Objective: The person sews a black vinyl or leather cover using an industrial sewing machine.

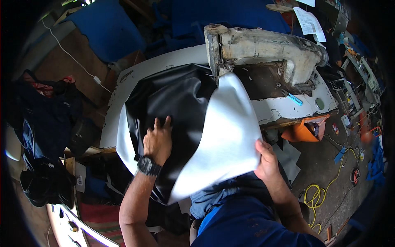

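A large sheet of black leatherette (pixel 177 96) lies over the sewing table, its front part hanging off the near edge. One section is folded over and shows its white backing (pixel 230 123). The sheet reaches up under the needle area of a worn, pale sewing machine (pixel 263 46); the needle itself is too small to make out. My left hand (pixel 157 140), below a black wristwatch (pixel 149 165), rests on the black side with its fingers stretched out. At the right edge of the white part, my right hand (pixel 266 160) pinches the material, thumb on top.
On the white tabletop (pixel 267 108), light-blue snips (pixel 294 99) lie right of the sheet. An open orange pouch (pixel 306 129) hangs beneath the table's right edge. A yellow cable (pixel 316 195) coils on the floor at right. Dark clothes (pixel 45 111) are piled at left.
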A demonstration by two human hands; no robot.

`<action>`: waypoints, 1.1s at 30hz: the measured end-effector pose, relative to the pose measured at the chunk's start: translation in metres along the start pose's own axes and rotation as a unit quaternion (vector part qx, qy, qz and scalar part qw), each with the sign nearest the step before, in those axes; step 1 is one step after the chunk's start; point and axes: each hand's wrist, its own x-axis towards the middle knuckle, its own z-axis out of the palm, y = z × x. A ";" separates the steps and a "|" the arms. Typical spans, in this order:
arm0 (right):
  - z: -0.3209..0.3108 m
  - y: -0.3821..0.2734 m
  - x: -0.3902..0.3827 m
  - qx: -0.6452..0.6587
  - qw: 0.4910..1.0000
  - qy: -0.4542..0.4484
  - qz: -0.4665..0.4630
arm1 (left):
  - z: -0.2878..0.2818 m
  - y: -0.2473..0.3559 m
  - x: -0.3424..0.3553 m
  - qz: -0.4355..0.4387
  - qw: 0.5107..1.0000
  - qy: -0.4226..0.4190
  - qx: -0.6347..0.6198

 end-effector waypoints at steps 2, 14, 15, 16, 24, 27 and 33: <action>-0.027 0.001 -0.007 -0.014 1.000 0.022 0.009 | -0.009 -0.007 -0.017 0.002 1.000 0.010 0.014; 0.060 -0.023 0.037 -0.588 0.690 -0.220 -0.360 | 0.016 -0.008 0.017 -0.135 0.991 -0.005 -0.009; 0.079 -0.017 0.050 -0.604 0.661 -0.289 -0.340 | 0.017 -0.007 0.022 -0.141 0.989 -0.026 -0.031; 0.083 0.001 0.066 -0.631 0.614 -0.347 -0.324 | 0.018 -0.006 0.025 -0.147 0.988 -0.026 -0.034; 0.085 0.025 0.105 -0.785 0.359 -0.384 -0.328 | 0.009 -0.014 0.055 -0.146 0.986 -0.065 -0.046; 0.085 -0.019 0.080 -0.763 0.381 -0.437 -0.285 | 0.015 -0.029 0.063 -0.129 0.988 -0.073 -0.036; 0.005 -0.123 0.005 -0.811 0.472 -0.283 -0.198 | 0.033 -0.058 0.067 -0.059 0.998 -0.030 -0.008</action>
